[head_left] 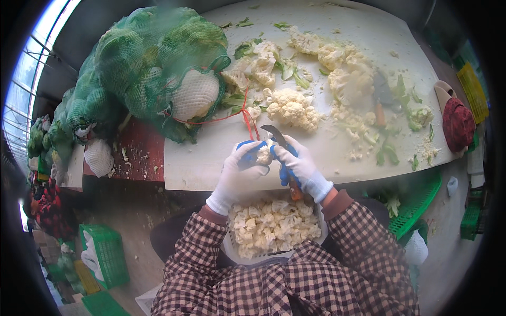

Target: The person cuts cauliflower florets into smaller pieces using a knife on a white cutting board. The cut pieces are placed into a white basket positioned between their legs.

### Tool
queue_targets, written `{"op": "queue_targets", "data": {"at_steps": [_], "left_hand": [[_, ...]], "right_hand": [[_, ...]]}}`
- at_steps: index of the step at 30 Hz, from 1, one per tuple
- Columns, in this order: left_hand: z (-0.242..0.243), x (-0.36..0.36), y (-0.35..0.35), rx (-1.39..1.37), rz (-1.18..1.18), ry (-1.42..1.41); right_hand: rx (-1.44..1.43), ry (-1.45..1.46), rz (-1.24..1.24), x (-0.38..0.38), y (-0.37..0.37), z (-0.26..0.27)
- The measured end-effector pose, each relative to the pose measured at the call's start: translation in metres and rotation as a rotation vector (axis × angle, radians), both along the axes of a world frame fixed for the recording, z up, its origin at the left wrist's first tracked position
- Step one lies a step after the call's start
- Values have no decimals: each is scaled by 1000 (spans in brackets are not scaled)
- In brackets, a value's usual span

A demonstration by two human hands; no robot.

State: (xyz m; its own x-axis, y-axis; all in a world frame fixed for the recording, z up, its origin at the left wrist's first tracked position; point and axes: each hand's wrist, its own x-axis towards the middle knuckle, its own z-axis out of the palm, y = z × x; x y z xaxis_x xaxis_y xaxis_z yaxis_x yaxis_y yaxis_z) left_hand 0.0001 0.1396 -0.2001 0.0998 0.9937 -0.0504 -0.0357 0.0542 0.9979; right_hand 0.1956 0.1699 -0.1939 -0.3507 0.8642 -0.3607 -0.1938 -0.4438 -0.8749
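Observation:
My left hand [241,170], in a white glove with blue palm coating, holds a small cauliflower floret [263,155] above the table's front edge. My gloved right hand [298,162] grips a knife with a wooden handle [295,190]. Its curved dark blade [274,133] points up and left beside the floret. Below both hands, a white plastic basket [272,258] holds many cut cauliflower florets [274,227]. Just beyond my hands, a large cauliflower piece [292,109] lies on the white tabletop [209,162].
Green mesh sacks of cauliflower [158,59] are piled at the left, with red string [246,112] trailing over the table. More cauliflower pieces [350,75] and leaf scraps lie farther back. A second orange-handled knife [380,114] rests at right, near a dark red cap [458,122]. Green crates [106,252] stand on the floor.

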Motion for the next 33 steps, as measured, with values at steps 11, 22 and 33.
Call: {"op": "queue_targets", "data": {"at_steps": [11, 22, 33], "left_hand": [[1, 8, -43, -262, 55, -595], [-31, -9, -45, -288, 134, -679], [-51, -38, -34, -213, 201, 0]], "right_hand": [[247, 6, 41, -7, -17, -10], [501, -290, 39, -5, -20, -20], [1063, -683, 296, -4, -28, -39]]}}
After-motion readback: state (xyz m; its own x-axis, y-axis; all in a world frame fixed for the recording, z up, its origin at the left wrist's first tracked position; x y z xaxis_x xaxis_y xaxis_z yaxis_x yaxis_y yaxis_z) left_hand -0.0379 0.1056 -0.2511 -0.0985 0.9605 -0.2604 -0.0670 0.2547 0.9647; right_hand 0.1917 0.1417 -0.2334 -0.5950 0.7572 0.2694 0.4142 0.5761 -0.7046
